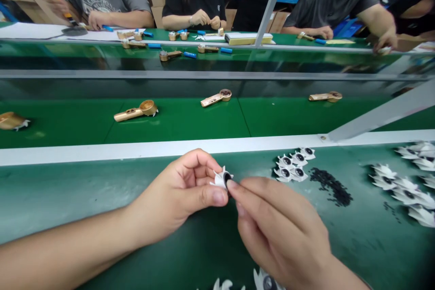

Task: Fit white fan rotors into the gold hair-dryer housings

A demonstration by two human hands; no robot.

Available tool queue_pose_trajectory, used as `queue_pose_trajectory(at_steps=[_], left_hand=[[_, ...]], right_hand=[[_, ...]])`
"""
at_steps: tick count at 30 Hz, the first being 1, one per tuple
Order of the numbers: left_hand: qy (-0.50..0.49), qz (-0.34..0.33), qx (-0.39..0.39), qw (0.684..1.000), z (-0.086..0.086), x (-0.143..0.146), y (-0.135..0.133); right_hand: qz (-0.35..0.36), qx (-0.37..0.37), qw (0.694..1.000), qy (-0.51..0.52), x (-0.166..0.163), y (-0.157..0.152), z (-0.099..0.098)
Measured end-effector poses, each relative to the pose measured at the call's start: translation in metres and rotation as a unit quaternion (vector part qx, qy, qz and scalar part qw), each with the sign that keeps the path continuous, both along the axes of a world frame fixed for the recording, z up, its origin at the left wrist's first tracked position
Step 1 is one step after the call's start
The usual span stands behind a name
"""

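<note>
A small white fan wheel (219, 178) with curved blades and a dark hub is pinched between the thumb and fingers of my left hand (181, 192). Its hub faces right. Against that hub, the thumb and forefinger of my right hand (283, 222) press together, and whatever they may hold is hidden. To the right on the green bench lie a cluster of similar white fan wheels (284, 173) and a pile of tiny black pieces (331, 186). Another fan wheel (268, 281) shows partly at the bottom edge, close to my right wrist.
Behind a white rail (190, 144), gold handheld-fan bodies (136, 111) lie on a green belt (183, 122). A slanted white post (380, 111) rises at right. More fan wheels (408, 192) lie far right. Across the belt, several people work among gold bodies and blue cylinders (189, 55).
</note>
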State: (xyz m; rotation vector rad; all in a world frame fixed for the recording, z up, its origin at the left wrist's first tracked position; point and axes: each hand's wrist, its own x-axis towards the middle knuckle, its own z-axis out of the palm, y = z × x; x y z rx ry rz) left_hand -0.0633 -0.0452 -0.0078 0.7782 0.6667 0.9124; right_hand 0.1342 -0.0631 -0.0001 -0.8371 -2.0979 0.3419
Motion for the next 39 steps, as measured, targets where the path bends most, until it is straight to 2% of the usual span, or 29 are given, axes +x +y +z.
queue_pose_trajectory(at_steps=[2,4,6,8,11,14,17,22,25,28,32,35,39], left_hand=[[0.01,0.032,0.019,0.999,0.0,-0.005,0.008],[0.016,0.06,0.029,0.998,-0.001,-0.012,0.021],[0.017,0.091,0.022,0.995,-0.003,-0.021,0.036],[0.02,0.122,0.004,0.992,-0.005,-0.031,0.05],[0.022,0.144,-0.012,0.989,-0.009,-0.047,0.065],[0.023,0.155,0.004,0.988,-0.01,-0.059,0.074],[0.023,0.168,0.028,0.985,-0.005,-0.067,0.078],[0.035,0.162,0.073,0.984,0.011,-0.068,0.076],[0.048,0.124,0.125,0.983,0.017,-0.062,0.068],[0.035,0.065,0.145,0.987,0.019,-0.054,0.056],[0.004,0.009,0.143,0.99,0.025,-0.045,0.041],[0.004,0.014,0.146,0.989,0.03,-0.043,0.035],[0.015,0.032,0.164,0.986,0.035,-0.044,0.032]], right_hand=[[0.024,0.02,0.999,-0.026,0.003,0.014,0.001],[-0.013,-0.039,0.998,-0.057,0.002,0.052,0.003],[-0.116,-0.128,0.977,-0.123,-0.006,0.11,0.004],[-0.154,-0.147,0.963,-0.164,-0.019,0.178,0.001],[-0.128,-0.161,0.953,-0.222,-0.048,0.258,-0.011],[-0.075,-0.17,0.947,-0.262,-0.071,0.287,-0.02],[-0.067,-0.157,0.949,-0.265,-0.071,0.269,-0.014],[-0.084,-0.137,0.964,-0.212,-0.04,0.183,0.021],[-0.051,-0.233,0.967,-0.095,-0.029,0.124,0.036],[0.014,-0.331,0.942,0.058,-0.029,0.082,0.042],[0.047,-0.352,0.923,0.149,-0.029,0.059,0.046],[0.052,-0.35,0.926,0.132,-0.026,0.055,0.05],[0.043,-0.312,0.944,0.1,-0.024,0.053,0.051]])
